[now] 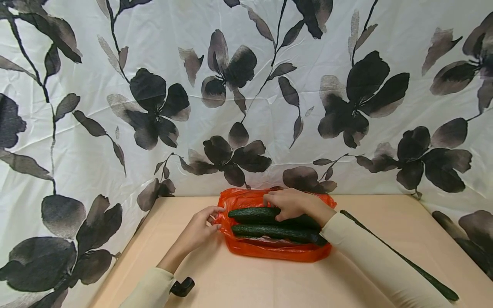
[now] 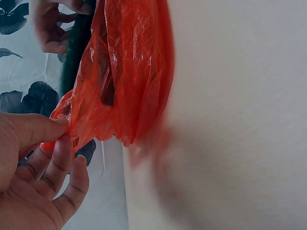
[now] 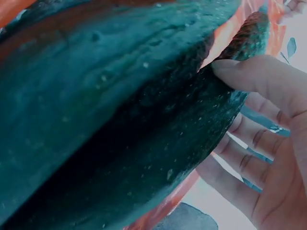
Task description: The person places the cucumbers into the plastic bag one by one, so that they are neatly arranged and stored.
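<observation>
An orange-red plastic bag lies spread on the table with two dark green cucumbers on it, side by side. My right hand grips the far cucumber around its middle; in the right wrist view the thumb lies on top and the fingers curl beneath. The near cucumber rests just in front of it, untouched by either hand. At the bag's left end my left hand pinches the plastic between thumb and fingers, as the left wrist view shows at the bag's edge.
A long, thin dark green strip lies slantwise on the right of the pale table, partly behind the right sleeve. Behind the table hangs a white cloth with dark flowers. A black band piece sits at the left wrist.
</observation>
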`<state>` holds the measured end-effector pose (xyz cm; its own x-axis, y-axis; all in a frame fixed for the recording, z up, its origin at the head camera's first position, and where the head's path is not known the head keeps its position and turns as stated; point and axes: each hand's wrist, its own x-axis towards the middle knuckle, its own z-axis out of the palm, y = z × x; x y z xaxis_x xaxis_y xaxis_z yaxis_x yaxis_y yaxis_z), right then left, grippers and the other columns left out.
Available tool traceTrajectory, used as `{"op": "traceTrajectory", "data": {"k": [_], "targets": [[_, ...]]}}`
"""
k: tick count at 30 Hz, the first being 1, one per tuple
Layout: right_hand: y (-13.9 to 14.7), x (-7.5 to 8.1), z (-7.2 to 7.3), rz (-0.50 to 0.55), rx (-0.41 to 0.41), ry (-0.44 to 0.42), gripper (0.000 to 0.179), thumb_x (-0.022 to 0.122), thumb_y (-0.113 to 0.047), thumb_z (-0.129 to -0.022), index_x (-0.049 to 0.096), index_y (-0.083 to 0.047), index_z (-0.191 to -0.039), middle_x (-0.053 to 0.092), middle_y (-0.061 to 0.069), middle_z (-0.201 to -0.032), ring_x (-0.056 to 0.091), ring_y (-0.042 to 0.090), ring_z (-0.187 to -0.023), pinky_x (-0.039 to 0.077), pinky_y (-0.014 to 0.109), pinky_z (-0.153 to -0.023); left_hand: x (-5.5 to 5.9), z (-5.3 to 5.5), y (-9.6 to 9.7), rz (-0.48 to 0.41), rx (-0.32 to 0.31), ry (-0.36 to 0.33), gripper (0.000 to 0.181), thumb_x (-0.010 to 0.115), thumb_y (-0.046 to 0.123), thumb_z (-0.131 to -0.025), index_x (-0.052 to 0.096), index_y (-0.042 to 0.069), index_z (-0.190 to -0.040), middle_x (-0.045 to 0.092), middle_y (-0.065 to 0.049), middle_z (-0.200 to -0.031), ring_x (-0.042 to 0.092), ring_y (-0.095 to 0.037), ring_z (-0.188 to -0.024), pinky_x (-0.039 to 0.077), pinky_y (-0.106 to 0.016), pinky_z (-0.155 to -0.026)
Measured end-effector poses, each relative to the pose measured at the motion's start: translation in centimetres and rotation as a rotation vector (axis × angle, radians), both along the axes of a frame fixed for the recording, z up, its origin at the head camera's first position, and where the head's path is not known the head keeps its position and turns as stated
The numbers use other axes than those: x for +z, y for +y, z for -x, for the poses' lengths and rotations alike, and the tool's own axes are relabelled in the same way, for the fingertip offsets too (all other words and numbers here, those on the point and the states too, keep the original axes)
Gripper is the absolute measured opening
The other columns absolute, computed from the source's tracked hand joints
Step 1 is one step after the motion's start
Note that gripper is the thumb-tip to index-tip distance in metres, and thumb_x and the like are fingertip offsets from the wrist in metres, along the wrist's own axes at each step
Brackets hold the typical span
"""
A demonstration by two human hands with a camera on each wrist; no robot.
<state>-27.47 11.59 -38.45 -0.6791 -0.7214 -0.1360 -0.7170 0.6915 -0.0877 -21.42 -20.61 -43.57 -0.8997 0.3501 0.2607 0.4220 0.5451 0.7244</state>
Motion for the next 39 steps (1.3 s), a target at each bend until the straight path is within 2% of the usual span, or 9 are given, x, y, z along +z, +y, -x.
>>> {"op": "traceTrajectory", "data": {"k": [6, 9, 16, 20, 24, 33, 39], "targets": [[-0.2, -0.2, -0.3, -0.043, -0.004, 0.039, 0.043, 0.080, -0.032, -0.085, 0.057, -0.025, -0.122, 0.059, -0.007, -0.110, 0.058, 0.012, -0.092, 0.047, 0.040, -0.093, -0.1, -0.1, -0.1, 0.001, 0.004, -0.009, 0.047, 0.072, -0.009, -0.085, 0.065, 0.003, -0.129, 0.066, -0.006, -0.099, 0.062, -0.018, -0.082, 0.054, -0.030, -0.072], [-0.2, -0.3, -0.5, -0.045, 0.002, 0.048, 0.044, 0.080, -0.033, -0.084, 0.057, -0.025, -0.121, 0.059, -0.008, -0.109, 0.058, 0.011, -0.091, 0.048, 0.039, -0.091, -0.1, -0.2, -0.1, 0.001, 0.003, -0.010, 0.047, 0.073, -0.009, -0.085, 0.064, 0.003, -0.130, 0.066, -0.005, -0.099, 0.062, -0.018, -0.082, 0.054, -0.028, -0.071], [0.0, -0.1, -0.7, -0.006, 0.022, 0.017, 0.041, 0.080, -0.035, -0.086, 0.062, -0.022, -0.121, 0.062, -0.009, -0.099, 0.057, 0.008, -0.085, 0.048, 0.040, -0.090, -0.1, -0.2, -0.2, -0.001, -0.002, -0.010, 0.047, 0.073, -0.009, -0.085, 0.064, 0.003, -0.129, 0.066, -0.005, -0.099, 0.062, -0.019, -0.083, 0.053, -0.028, -0.071], [0.4, 0.4, -0.8, 0.013, 0.015, -0.014, 0.035, 0.079, -0.032, -0.088, 0.066, -0.021, -0.119, 0.063, -0.007, -0.098, 0.057, 0.008, -0.084, 0.050, 0.038, -0.084, -0.1, -0.2, -0.2, 0.003, 0.005, -0.009, 0.047, 0.073, -0.008, -0.085, 0.064, 0.004, -0.129, 0.066, -0.005, -0.099, 0.062, -0.019, -0.084, 0.054, -0.030, -0.072], [1.5, 0.4, -0.9, 0.010, -0.004, -0.036, 0.033, 0.078, -0.033, -0.089, 0.067, -0.022, -0.118, 0.062, -0.009, -0.101, 0.056, 0.006, -0.086, 0.051, 0.033, -0.077, -0.2, -0.2, -0.3, 0.008, 0.007, -0.010, 0.047, 0.073, -0.008, -0.085, 0.065, 0.005, -0.129, 0.066, -0.005, -0.098, 0.061, -0.018, -0.084, 0.054, -0.032, -0.073], [4.6, 0.9, -1.6, 0.085, 0.018, -0.060, 0.027, 0.078, -0.028, -0.089, 0.068, -0.019, -0.112, 0.063, -0.007, -0.097, 0.058, 0.006, -0.083, 0.052, 0.030, -0.078, -0.2, -0.1, -0.3, 0.013, 0.008, -0.007, 0.046, 0.073, -0.008, -0.085, 0.065, 0.006, -0.128, 0.066, -0.004, -0.098, 0.061, -0.018, -0.085, 0.055, -0.033, -0.075], [6.9, 1.2, -2.1, 0.126, 0.043, -0.077, 0.024, 0.077, -0.025, -0.091, 0.067, -0.017, -0.111, 0.064, -0.007, -0.097, 0.060, 0.007, -0.085, 0.052, 0.031, -0.079, -0.2, -0.1, -0.4, 0.014, 0.010, -0.006, 0.046, 0.073, -0.008, -0.085, 0.065, 0.006, -0.129, 0.066, -0.004, -0.098, 0.061, -0.019, -0.084, 0.054, -0.032, -0.074]]}}
